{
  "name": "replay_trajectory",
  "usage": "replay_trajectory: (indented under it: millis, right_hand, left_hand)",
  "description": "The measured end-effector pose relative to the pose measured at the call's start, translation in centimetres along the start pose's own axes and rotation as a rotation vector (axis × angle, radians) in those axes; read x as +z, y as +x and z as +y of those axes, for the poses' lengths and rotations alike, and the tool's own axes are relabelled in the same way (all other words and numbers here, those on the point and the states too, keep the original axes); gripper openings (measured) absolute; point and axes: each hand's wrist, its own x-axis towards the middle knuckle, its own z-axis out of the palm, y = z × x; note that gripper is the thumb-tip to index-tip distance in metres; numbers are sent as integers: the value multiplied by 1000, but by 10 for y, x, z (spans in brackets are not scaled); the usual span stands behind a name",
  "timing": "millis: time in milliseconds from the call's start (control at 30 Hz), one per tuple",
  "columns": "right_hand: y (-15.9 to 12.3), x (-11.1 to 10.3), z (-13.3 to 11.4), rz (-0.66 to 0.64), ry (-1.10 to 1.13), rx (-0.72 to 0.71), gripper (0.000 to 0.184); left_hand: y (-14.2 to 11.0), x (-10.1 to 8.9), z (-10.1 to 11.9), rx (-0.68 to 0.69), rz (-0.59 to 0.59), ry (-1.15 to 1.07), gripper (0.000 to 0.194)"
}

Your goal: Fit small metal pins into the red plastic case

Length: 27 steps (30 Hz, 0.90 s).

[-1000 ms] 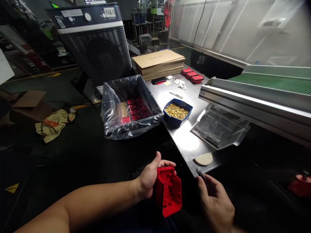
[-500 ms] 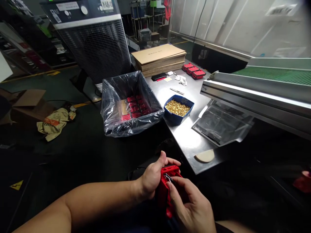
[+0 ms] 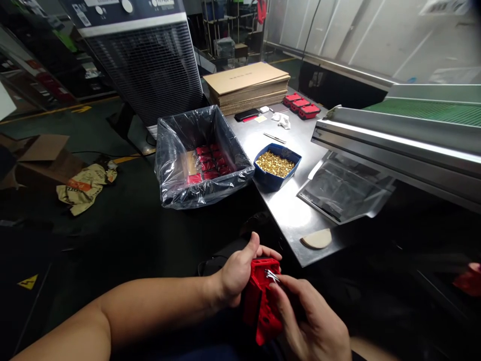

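My left hand [image 3: 240,273] is wrapped round a red plastic housing [image 3: 265,313], its thumb pointing up along the near upper edge. The housing is tilted, its hollow side with ribs and holes facing me. In my right hand [image 3: 310,313] a pair of metal tweezers [image 3: 271,275] is pinched between thumb and forefinger, tips at the upper part of the hollow. Whether the tips grip anything is too small to tell. Beyond my hands, on the metal table [image 3: 291,210], stands a blue bin [image 3: 273,181] full of small brass-coloured parts.
A black crate lined with clear plastic [image 3: 205,193] holds several red housings. Behind it are stacked cardboard sheets [image 3: 248,82], a fan unit [image 3: 146,70] and three red-and-black pieces [image 3: 300,104]. A conveyor [image 3: 406,138] juts in from the right, near a pale half-round piece [image 3: 316,239].
My right hand has drawn the tweezers slightly right, off the spot near the housing's upper left corner. The housing's hollow side has turned more into view.
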Motion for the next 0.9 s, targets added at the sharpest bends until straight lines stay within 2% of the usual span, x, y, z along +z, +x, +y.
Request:
replay_trajectory:
  millis: [100, 167, 267, 533, 600, 733, 800, 900]
  right_hand:
    - [2, -1, 6, -44, -123, -199, 23]
    - [3, -1, 9, -47, -197, -270, 27]
    - [2, 0, 13, -48, -228, -309, 28]
    - [-6, -6, 23, -119, -264, -385, 38]
    - [-7, -7, 19, -68, -262, -352, 36]
    - [-8, -9, 12, 170, -222, -192, 26]
    - [-9, -10, 14, 236, -167, -197, 24]
    - [-14, -9, 22, 242, -63, -251, 21]
  left_hand:
    - [0, 0, 1, -48, -4, -17, 84]
    - [-1, 2, 2, -98, -1, -43, 81]
    - [-2, 4, 4, -154, -18, -87, 80]
    - [-2, 1, -2, -167, -31, -101, 82]
    - [-2, 2, -2, -170, -42, -109, 83]
    - [-2, 5, 3, -196, -42, -125, 82]
    - [-2, 6, 5, -207, -53, -142, 83]
    - [-4, 7, 5, -209, -63, -190, 84]
